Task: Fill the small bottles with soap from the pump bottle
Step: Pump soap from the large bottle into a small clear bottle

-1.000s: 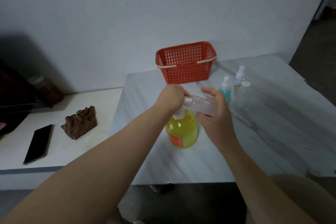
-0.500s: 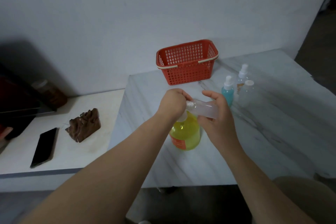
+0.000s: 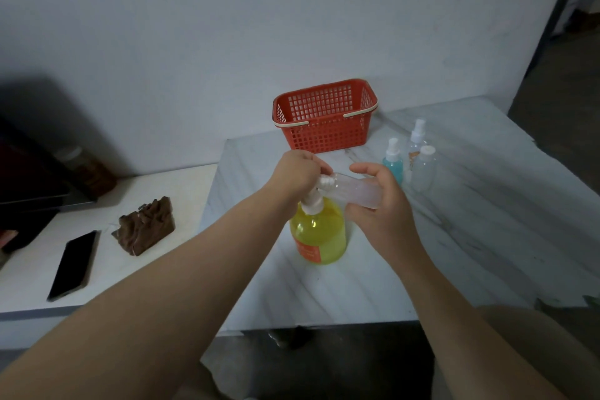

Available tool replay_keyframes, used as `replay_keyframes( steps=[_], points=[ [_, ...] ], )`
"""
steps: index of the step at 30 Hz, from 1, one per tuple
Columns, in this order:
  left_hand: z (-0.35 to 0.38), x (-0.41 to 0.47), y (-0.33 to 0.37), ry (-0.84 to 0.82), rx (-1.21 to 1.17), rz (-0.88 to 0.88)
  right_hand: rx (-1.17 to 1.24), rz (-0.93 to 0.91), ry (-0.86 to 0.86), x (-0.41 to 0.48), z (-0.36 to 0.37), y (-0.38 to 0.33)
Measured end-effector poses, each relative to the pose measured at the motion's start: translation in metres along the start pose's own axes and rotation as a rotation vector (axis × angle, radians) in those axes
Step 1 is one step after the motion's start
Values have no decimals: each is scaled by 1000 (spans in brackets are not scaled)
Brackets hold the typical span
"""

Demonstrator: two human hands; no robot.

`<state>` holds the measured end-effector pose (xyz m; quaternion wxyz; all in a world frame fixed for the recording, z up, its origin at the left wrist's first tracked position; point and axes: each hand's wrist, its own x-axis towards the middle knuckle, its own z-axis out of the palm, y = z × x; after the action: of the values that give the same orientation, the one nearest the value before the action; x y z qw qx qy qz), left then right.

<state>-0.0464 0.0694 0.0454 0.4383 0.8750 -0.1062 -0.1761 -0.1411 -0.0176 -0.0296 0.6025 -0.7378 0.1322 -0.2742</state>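
Observation:
A round pump bottle (image 3: 319, 232) of yellow soap with an orange label stands on the marble table (image 3: 454, 237). My left hand (image 3: 297, 172) is curled over its white pump head, hiding the nozzle. My right hand (image 3: 378, 204) grips a small clear bottle (image 3: 352, 193), tilted almost sideways with its open neck at the pump. Behind my right hand stand three more small bottles: a teal spray bottle (image 3: 393, 161), a clear spray bottle (image 3: 416, 140) and a clear capped bottle (image 3: 423, 169).
A red plastic basket (image 3: 324, 117) sits at the back of the table by the wall. On the lower white shelf (image 3: 181, 191) to the left lie a black phone (image 3: 74, 263) and a brown carved block (image 3: 144, 226).
Both hands keep their grip at the pump head. The pump head and small bottle sit slightly higher above the yellow bottle than a second ago; the camera view shifted a little.

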Motion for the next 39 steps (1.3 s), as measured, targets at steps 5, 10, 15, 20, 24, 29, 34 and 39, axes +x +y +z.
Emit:
replay_keyframes(
  steps=[5,10,15,20,24,29,34,39],
  points=[
    [0,5,-2,-20,35,-12,-31,19,-20,3,-1,4],
    [5,4,-5,-55,152,26,-59,22,-10,5,0,5],
    [11,15,-15,-16,92,21,-29,48,1,6,5,9],
    [11,19,-21,-25,11,7,-13,71,14,9,11,13],
    [13,18,-21,-5,-37,-16,-5,62,20,7,11,11],
    [13,18,-20,16,34,-3,8,50,-1,6,8,10],
    [5,14,-10,-55,20,28,23,18,-9,7,7,8],
    [3,11,-3,-11,-50,30,6,-7,14,8,6,5]
  ],
)
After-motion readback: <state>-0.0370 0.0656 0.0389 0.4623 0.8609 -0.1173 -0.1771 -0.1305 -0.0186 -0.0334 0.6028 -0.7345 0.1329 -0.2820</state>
